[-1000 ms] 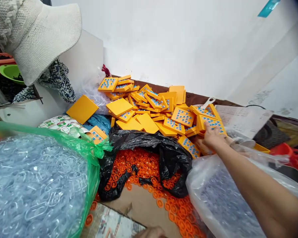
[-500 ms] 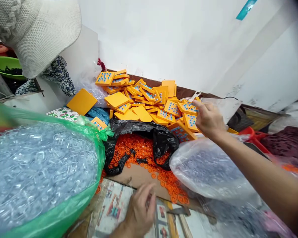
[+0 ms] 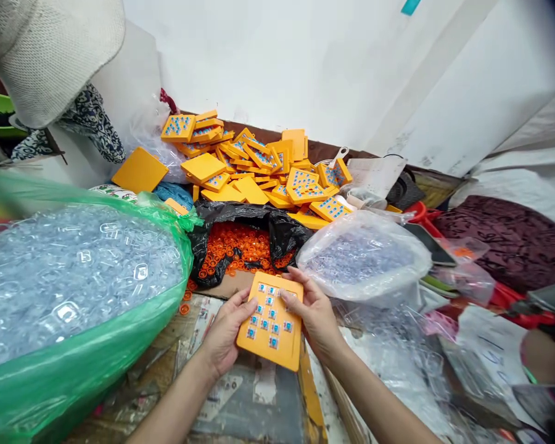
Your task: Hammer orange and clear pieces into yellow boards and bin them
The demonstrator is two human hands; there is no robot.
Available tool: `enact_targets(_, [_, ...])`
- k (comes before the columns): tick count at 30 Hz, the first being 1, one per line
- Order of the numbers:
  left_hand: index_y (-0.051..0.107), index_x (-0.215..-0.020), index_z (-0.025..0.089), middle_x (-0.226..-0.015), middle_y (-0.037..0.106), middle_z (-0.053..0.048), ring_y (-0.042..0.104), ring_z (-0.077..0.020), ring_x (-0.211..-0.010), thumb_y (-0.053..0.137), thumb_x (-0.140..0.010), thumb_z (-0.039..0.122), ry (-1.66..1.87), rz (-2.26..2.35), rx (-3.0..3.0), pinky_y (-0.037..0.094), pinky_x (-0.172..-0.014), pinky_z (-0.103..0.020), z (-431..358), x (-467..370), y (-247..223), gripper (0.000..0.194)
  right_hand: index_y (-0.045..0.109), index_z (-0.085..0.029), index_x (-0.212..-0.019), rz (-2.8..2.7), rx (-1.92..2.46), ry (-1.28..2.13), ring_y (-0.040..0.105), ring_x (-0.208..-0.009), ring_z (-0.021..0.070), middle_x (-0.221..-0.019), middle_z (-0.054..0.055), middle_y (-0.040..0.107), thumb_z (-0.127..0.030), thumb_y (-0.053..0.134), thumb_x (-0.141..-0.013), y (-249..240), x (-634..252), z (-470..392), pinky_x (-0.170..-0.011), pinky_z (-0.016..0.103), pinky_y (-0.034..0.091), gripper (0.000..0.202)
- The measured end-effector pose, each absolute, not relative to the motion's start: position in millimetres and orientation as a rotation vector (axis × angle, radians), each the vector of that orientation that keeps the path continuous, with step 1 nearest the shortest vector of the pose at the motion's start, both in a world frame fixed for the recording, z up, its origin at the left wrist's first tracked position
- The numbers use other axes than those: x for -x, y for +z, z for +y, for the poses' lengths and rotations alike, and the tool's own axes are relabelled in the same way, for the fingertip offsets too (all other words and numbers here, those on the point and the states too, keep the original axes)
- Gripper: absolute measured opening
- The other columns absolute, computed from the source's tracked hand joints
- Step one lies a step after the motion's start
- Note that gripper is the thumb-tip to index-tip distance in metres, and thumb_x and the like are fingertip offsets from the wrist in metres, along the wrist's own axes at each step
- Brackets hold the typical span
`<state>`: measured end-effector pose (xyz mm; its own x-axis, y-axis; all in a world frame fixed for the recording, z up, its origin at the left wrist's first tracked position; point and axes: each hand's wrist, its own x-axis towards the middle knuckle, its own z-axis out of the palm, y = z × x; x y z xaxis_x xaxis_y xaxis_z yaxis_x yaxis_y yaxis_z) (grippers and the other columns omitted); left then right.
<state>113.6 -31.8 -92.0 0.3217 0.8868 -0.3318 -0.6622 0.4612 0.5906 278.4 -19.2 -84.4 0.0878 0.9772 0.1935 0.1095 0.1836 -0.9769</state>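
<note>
A yellow panel [image 3: 264, 353] with several small blue-centred pieces on its face is held low in the middle, tilted. My left hand [image 3: 224, 333] grips its left edge, thumb on the face. My right hand [image 3: 315, 311] holds the upper right side, its thumb across the front. Just beyond the panel, a black plastic bag [image 3: 277, 216] lies open with orange rings [image 3: 231, 246] inside. Behind the bag rises a heap of yellow panels [image 3: 250, 188], many with similar blue pieces.
A green bag [image 3: 134, 364] of clear plastic pieces [image 3: 87, 265] fills the left. To the right sits a white bag [image 3: 365, 287] of clear small parts. A person's knitted hat [image 3: 69, 55] shows at upper left, against a white wall [image 3: 277, 68].
My right hand has come back from the heap to the front middle with a yellow panel. My left hand now grips it too. The camera view has shifted, and panels at the heap's right side lie differently.
</note>
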Motion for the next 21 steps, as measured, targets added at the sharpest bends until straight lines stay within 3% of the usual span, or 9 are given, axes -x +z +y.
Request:
enact_targets(5, [0.049, -0.128, 0.013, -0.101, 0.073, -0.014, 0.072, -0.0218, -0.078, 0.071, -0.076, 0.019, 1.019, 0.873, -0.365, 0.057, -0.072, -0.032, -52.5, -91.3, -98.6, 0.056, 0.062, -0.023, -0.117, -1.335, 1.319, 1.003, 0.072, -0.086, 0.0247, -0.117, 0.012, 0.068, -0.044, 0.064, -0.083, -89.1, -289.4, -47.3, -0.068, 0.038, 0.061, 0.04])
enact_targets(8, [0.045, -0.131, 0.015, -0.106, 0.072, -0.015, 0.072, -0.0255, -0.082, 0.075, -0.073, 0.032, 1.018, 0.998, -0.389, 0.057, -0.072, -0.035, -75.4, -88.9, -114.6, 0.067, 0.068, -0.024, -0.108, -1.385, 1.464, 0.847, 0.07, -0.088, 0.0261, -0.115, 0.012, 0.066, -0.042, 0.071, -0.076, -94.8, -308.7, -73.0, -0.071, 0.039, 0.059, 0.037])
enact_targets(11, [0.04, -0.137, 0.015, -0.126, 0.062, -0.019, 0.066, -0.0311, -0.105, 0.071, -0.074, 0.044, 1.021, 1.059, -0.5, 0.055, -0.085, -0.042, -101.2, -95.1, -136.4, 0.076, 0.069, -0.027, -0.109, -1.611, 1.815, 0.427, 0.066, -0.101, 0.0294, -0.116, 0.01, 0.066, -0.046, 0.062, -0.079, -111.3, -334.2, -101.2, -0.078, 0.041, 0.057, 0.037])
enact_targets(15, [0.035, -0.143, 0.018, -0.15, 0.038, -0.016, 0.04, -0.0307, -0.136, 0.058, -0.086, 0.04, 1.086, 1.397, -1.114, 0.037, -0.11, -0.047, -101.5, -96.9, -139.9, 0.065, 0.064, -0.025, -0.12, -1.748, 2.143, 0.314, 0.071, -0.091, 0.0245, -0.112, 0.008, 0.068, -0.054, 0.05, -0.084, -143.9, -362.6, -123.7, -0.062, 0.031, 0.058, 0.048])
enact_targets(17, [0.046, -0.137, 0.018, -0.146, 0.044, -0.014, 0.039, -0.028, -0.136, 0.052, -0.09, 0.033, 1.127, 1.566, -1.585, 0.033, -0.112, -0.047, -75.1, -93.4, -128.6, 0.05, 0.06, -0.021, -0.126, -1.737, 2.192, 0.355, 0.071, -0.087, 0.0231, -0.109, 0.009, 0.069, -0.055, 0.047, -0.085, -157.0, -371.0, -124.5, -0.062, 0.03, 0.058, 0.054])
enact_targets(19, [0.063, -0.115, 0.016, -0.121, 0.064, -0.013, 0.055, -0.0253, -0.117, 0.045, -0.092, 0.021, 1.003, 1.613, -1.987, 0.042, -0.105, -0.044, -35.2, -90.7, -117.0, 0.03, 0.058, -0.015, -0.129, -1.729, 2.205, 0.396, 0.071, -0.082, 0.023, -0.105, 0.01, 0.069, -0.053, 0.047, -0.085, -164.2, -375.8, -120.8, -0.067, 0.032, 0.057, 0.059])
enact_targets(21, [0.069, -0.094, 0.014, -0.105, 0.068, -0.013, 0.062, -0.0247, -0.1, 0.044, -0.089, 0.011, 0.84, 1.72, -2.125, 0.049, -0.094, -0.043, 6.7, -91.0, -111.6, 0.026, 0.056, -0.011, -0.131, -1.72, 2.19, 0.463, 0.07, -0.076, 0.0224, -0.101, 0.01, 0.069, -0.051, 0.047, -0.084, -165.0, -378.0, -116.4, -0.07, 0.033, 0.057, 0.062])
